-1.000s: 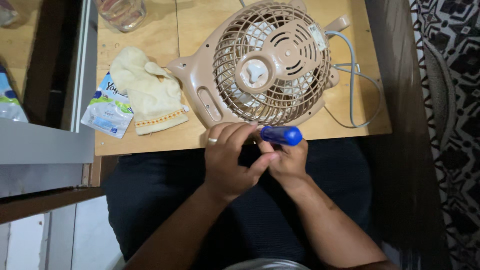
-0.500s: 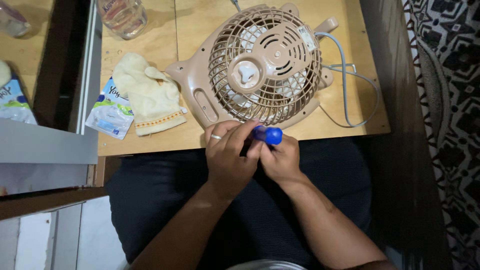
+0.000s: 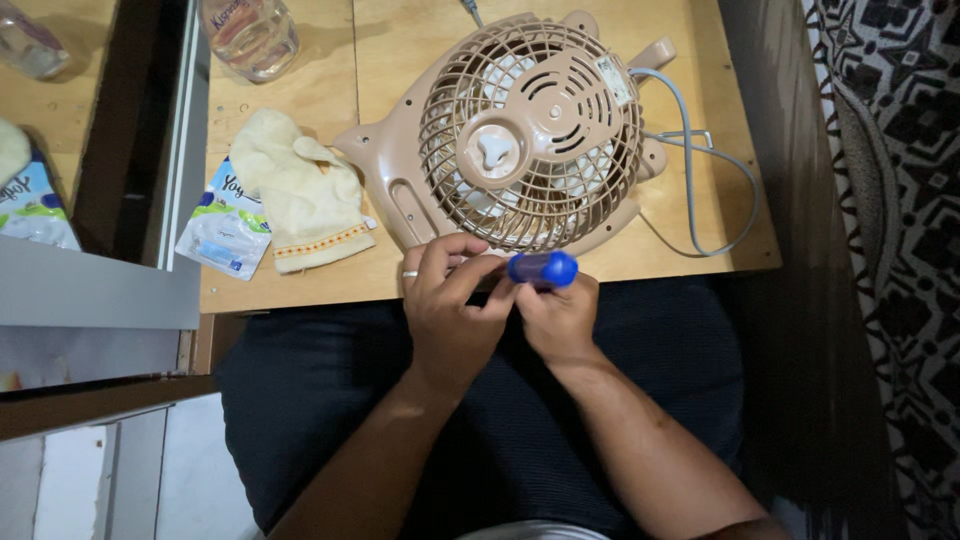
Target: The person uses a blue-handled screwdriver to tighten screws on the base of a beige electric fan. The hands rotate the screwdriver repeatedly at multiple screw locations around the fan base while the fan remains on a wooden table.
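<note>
A beige desk fan (image 3: 530,135) lies face up on the wooden table (image 3: 390,45), its grey cord (image 3: 700,180) looping to the right. Just below the fan's near rim, my right hand (image 3: 560,318) grips a screwdriver with a blue handle (image 3: 542,268). My left hand (image 3: 450,310), with a ring on one finger, presses against the same handle from the left, its fingers curled over the shaft end. The tool's tip is hidden behind my fingers.
A cream cloth glove (image 3: 300,200) lies left of the fan, over a small white and blue sachet (image 3: 225,230). A clear glass jar (image 3: 250,35) stands at the table's far left. A mirror edge (image 3: 185,130) borders the left; a patterned rug (image 3: 895,200) lies on the right.
The view has shifted, so the fan and table sit a little lower in frame. Both hands have stayed together on the blue-handled screwdriver, which has turned slightly.
</note>
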